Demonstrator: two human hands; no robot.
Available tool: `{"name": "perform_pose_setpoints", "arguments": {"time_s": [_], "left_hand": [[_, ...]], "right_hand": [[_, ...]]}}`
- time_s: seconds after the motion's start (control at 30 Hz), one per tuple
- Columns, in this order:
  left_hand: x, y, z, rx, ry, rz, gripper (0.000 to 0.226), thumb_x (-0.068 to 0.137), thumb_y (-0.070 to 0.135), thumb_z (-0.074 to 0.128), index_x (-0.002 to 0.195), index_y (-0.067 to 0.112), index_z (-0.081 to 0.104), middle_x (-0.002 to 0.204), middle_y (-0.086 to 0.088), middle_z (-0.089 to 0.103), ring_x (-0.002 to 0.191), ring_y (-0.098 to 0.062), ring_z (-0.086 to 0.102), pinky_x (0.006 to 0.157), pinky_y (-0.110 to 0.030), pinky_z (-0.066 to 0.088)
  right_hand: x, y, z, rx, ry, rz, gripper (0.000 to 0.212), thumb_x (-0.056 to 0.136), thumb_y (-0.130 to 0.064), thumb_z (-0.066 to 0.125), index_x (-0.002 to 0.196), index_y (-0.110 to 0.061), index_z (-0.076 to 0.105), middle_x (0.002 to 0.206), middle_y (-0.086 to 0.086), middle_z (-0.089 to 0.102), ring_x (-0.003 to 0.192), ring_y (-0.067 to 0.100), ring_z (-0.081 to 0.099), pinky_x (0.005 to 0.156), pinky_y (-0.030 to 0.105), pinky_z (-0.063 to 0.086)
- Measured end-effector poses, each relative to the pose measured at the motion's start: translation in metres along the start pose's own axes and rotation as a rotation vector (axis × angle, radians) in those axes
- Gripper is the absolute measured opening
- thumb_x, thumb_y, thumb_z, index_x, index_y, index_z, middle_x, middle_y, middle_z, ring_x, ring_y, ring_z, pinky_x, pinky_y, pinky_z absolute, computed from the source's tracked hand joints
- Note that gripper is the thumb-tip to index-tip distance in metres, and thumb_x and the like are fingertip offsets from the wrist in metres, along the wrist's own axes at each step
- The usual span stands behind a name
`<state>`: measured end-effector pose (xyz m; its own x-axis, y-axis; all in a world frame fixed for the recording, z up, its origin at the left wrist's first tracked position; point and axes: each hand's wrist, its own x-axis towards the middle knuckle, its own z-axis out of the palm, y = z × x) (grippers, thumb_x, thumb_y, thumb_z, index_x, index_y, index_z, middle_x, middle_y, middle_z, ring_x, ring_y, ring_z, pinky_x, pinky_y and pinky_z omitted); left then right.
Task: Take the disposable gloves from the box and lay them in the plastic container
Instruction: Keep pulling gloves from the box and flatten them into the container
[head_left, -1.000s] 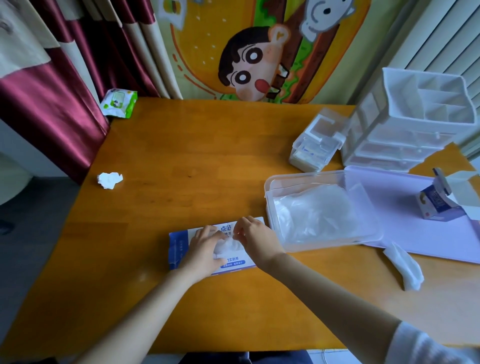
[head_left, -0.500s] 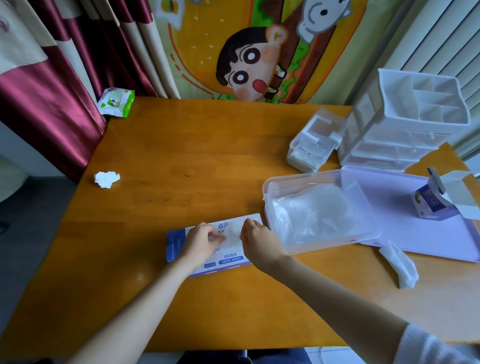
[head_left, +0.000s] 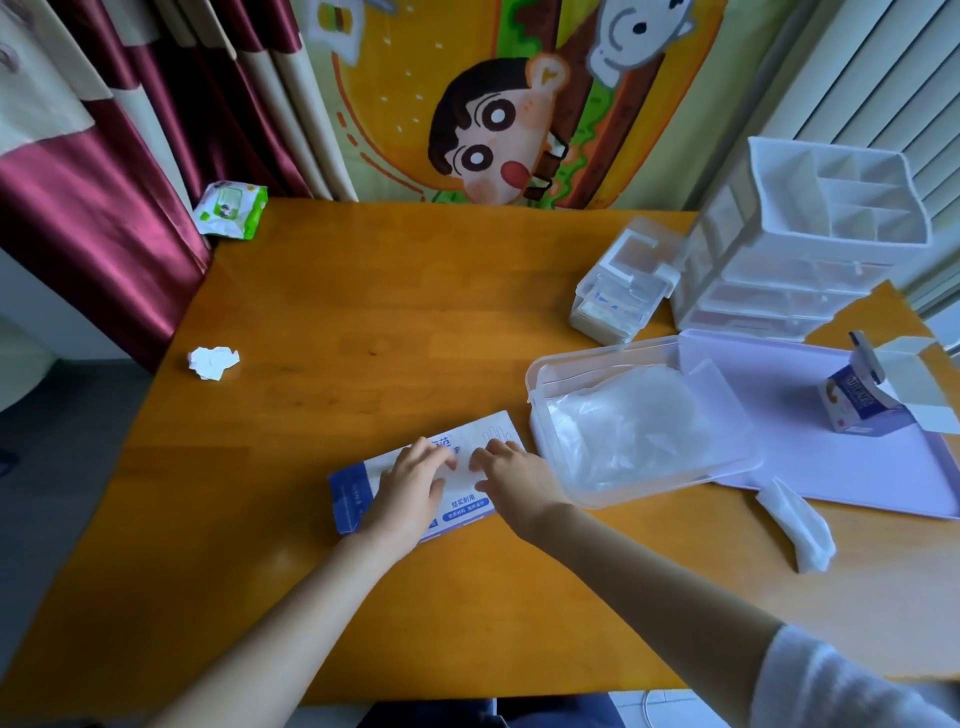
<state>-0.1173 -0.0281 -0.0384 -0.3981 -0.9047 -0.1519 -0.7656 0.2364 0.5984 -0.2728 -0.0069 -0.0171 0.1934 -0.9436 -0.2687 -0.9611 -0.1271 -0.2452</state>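
Both hands sit on the glove box (head_left: 349, 499), which lies flat on the wooden table (head_left: 363, 322) near the front edge, just left of the plastic container (head_left: 537, 384). L hand (head_left: 410, 493) lies palm-down across the box top, fingers loosely spread & resting on the card, not wrapped round anything. R hand (head_left: 511, 478) is close beside it, fingertips nearly meeting the L ones over the middle of the box, where sth pale shows between them. R fingers bend down at that spot, but can't tell whether they pinch a glove or just touch the box. Container is open, w/ a heap of clear gloves (head_left: 628, 421) inside. A lilac lid (head_left: 831, 457) lies flat to its right, touching it, w/ a small opened carton (head_left: 860, 400) standing on it. A folded white tissue (head_left: 797, 525) lies in front of the lid. Behind the container: small clear box (head_left: 623, 280) & white drawer organiser (head_left: 810, 260). Far left: crumpled paper (head_left: 213, 362), wipes pack (head_left: 231, 208) at the back corner
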Motion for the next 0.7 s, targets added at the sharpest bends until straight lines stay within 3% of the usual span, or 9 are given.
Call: {"name": "perform_pose_setpoints", "arguments": {"time_s": [0.07, 0.17, 0.37, 0.57, 0.7], "left_hand": [[-0.002, -0.002, 0.001, 0.079, -0.063, 0.026, 0.028, 0.096, 0.016, 0.053, 0.124, 0.019, 0.057, 0.126, 0.005, 0.047, 0.119, -0.015, 0.045, 0.099, -0.033, 0.046], [-0.003, -0.003, 0.000, 0.210, -0.153, 0.019, 0.037, 0.096, 0.029, 0.054, 0.132, 0.021, 0.053, 0.134, 0.005, 0.043, 0.125, -0.016, 0.038, 0.105, -0.036, 0.039], [-0.001, -0.001, -0.002, 0.381, -0.240, -0.006, 0.046, 0.091, 0.047, 0.055, 0.127, 0.019, 0.054, 0.140, 0.003, 0.034, 0.129, -0.015, 0.033, 0.102, -0.032, 0.038], [-0.001, 0.003, -0.005, 0.431, -0.278, -0.010, 0.046, 0.090, 0.050, 0.055, 0.123, 0.019, 0.055, 0.144, 0.001, 0.030, 0.132, -0.016, 0.030, 0.103, -0.031, 0.036], [-0.001, 0.008, -0.012, 0.431, -0.317, -0.017, 0.046, 0.094, 0.046, 0.052, 0.130, 0.017, 0.049, 0.146, -0.004, 0.029, 0.132, -0.019, 0.032, 0.103, -0.031, 0.038]], "right_hand": [[0.001, 0.001, -0.001, 0.003, -0.006, 0.028, 0.024, 0.099, -0.022, 0.047, 0.118, -0.011, 0.056, 0.116, 0.008, 0.054, 0.105, 0.026, 0.056, 0.079, 0.036, 0.050], [-0.001, 0.003, -0.004, -0.010, 0.002, 0.015, 0.023, 0.100, -0.022, 0.046, 0.113, -0.010, 0.059, 0.111, 0.008, 0.056, 0.097, 0.027, 0.060, 0.071, 0.035, 0.047], [-0.003, 0.006, -0.026, -0.006, 0.087, 0.052, 0.025, 0.101, -0.021, 0.043, 0.111, -0.008, 0.061, 0.110, 0.008, 0.055, 0.089, 0.031, 0.062, 0.061, 0.029, 0.035], [-0.009, 0.030, -0.069, 0.194, 0.312, 0.173, 0.018, 0.099, -0.014, 0.044, 0.095, -0.004, 0.059, 0.098, 0.012, 0.056, 0.083, 0.036, 0.060, 0.060, 0.037, 0.040], [-0.013, 0.043, -0.102, 0.125, 0.454, 0.187, 0.028, 0.101, -0.029, 0.039, 0.095, -0.006, 0.054, 0.097, 0.010, 0.053, 0.078, 0.033, 0.056, 0.055, 0.035, 0.035]]}}
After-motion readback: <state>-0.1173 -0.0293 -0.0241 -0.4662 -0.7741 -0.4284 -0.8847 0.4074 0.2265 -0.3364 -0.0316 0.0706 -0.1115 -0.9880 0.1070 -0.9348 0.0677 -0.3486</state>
